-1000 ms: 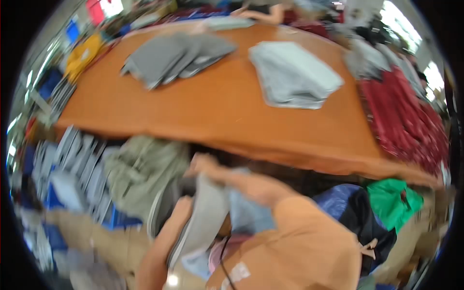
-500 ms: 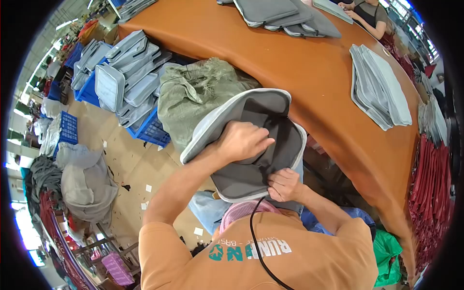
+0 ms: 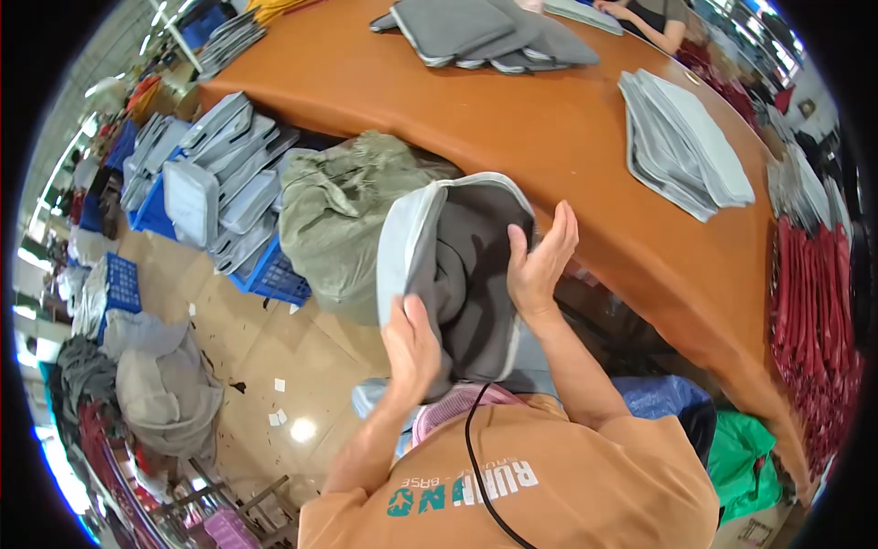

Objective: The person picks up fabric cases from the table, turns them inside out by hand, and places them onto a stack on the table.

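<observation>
A grey fabric case point(image 3: 476, 274) with a pale edge lies open over my lap, its dark lining facing up. At its left edge, my left hand point(image 3: 410, 348) is closed with the thumb up, gripping the case's side. My right hand point(image 3: 544, 261) is at the right edge, its fingers stretched upward and the thumb apart, with the palm side by the case.
An orange-brown table point(image 3: 412, 101) curves ahead and right, bearing grey case stacks point(image 3: 686, 142). A green sack point(image 3: 338, 220) stands beyond the case. Blue crates point(image 3: 274, 274) of cases are at left. A co-worker's arm point(image 3: 663, 37) shows at the far edge.
My left hand has come out of the case's inside to its left edge. My right hand has moved up from the lower edge and opened. The case has narrowed.
</observation>
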Tool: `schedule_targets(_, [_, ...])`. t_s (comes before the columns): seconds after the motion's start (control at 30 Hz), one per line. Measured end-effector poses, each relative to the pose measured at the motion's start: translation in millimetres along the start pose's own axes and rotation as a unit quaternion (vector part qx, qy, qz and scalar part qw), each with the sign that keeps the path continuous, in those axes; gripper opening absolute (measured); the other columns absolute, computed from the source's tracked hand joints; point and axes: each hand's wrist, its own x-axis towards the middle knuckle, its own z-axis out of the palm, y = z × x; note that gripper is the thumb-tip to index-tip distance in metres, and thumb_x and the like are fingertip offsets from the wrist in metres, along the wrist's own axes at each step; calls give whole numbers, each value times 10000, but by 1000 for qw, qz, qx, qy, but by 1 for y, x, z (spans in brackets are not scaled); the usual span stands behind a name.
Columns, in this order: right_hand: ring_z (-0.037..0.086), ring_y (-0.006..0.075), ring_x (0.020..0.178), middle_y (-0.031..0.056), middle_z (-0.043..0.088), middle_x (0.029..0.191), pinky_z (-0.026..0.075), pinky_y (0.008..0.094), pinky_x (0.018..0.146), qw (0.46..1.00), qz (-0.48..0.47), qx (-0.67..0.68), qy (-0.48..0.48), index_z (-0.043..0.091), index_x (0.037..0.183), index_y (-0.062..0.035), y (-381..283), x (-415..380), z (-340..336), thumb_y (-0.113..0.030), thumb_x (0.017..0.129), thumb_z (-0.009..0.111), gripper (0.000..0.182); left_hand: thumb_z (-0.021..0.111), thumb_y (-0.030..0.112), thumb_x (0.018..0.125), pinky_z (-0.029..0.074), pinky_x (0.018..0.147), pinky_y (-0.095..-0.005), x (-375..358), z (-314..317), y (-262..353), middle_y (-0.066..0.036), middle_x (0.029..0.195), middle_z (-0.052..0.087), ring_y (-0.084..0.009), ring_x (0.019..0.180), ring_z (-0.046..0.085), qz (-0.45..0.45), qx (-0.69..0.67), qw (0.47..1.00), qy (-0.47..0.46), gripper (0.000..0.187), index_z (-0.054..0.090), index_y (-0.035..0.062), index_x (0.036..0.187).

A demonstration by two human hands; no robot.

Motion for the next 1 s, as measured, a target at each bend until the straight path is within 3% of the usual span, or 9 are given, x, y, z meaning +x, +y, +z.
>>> schedule_targets(0.03, [594,324,865,177,580,1108,484,388,771,1000,-3,11,-7,459,1204,-25,-4,6,7,-214,896,624,398,360,289,1012,407,599,-424,-5,4,-6,-171,639,502,-273,585,467,-8,3,1000,11,364,473,-13,842])
schedule_targets(0.1, [605,435,882,262,601,1083,474,500,735,927,101,129,-339,486,1148,3,-11,3,18,-252,924,587,354,354,300,1016,371,566,-344,-17,5,-23,-72,625,428,-171,598,371,-78,-57,994,58,405,452,6,756])
schedule_targets(0.27, [608,467,832,191,668,918,476,492,688,826,103,84,-547,490,1130,13,27,-26,103,-213,956,513,286,446,350,999,324,558,-281,34,-29,-50,18,645,400,-119,619,329,-242,-280,914,167,447,419,42,677])
schedule_targets(0.37, [602,452,780,209,673,860,469,472,678,797,109,164,-571,513,1044,50,54,-107,124,-246,975,465,308,456,382,990,342,553,-296,46,-31,-133,-17,642,441,-131,609,366,-272,-237,917,173,489,439,20,661])
schedule_targets(0.5, [587,439,759,250,637,870,468,485,708,624,202,421,-627,604,939,22,62,-210,143,-390,994,394,466,433,411,987,397,601,-345,38,-3,-198,-77,632,481,-192,621,415,-258,-97,948,157,538,481,-38,694])
schedule_targets(0.77, [505,217,621,72,580,735,429,314,615,375,485,398,-682,612,872,59,8,-99,165,-549,929,444,633,450,367,982,382,561,-316,75,-71,-175,-47,598,438,-145,593,381,-152,8,977,152,521,476,-39,655])
schedule_targets(0.8, [505,217,621,72,580,735,429,314,615,377,488,393,-682,612,872,59,4,-91,156,-549,929,444,633,449,340,983,361,543,-306,77,-76,-158,-25,594,413,-131,581,353,-126,-17,978,168,490,463,-13,644])
schedule_targets(0.93, [443,150,610,36,521,665,398,272,586,685,315,423,-502,597,777,44,-53,-90,127,-475,920,550,541,453,275,983,339,522,-303,58,-85,-139,-6,583,385,-137,556,322,-18,7,979,201,423,449,31,637])
schedule_targets(1.0, [437,148,611,36,516,655,395,270,583,687,317,395,-521,591,767,41,-33,-133,137,-449,920,563,514,452,225,974,342,533,-298,37,-72,-207,-25,576,399,-160,556,329,52,90,977,184,385,455,39,637])
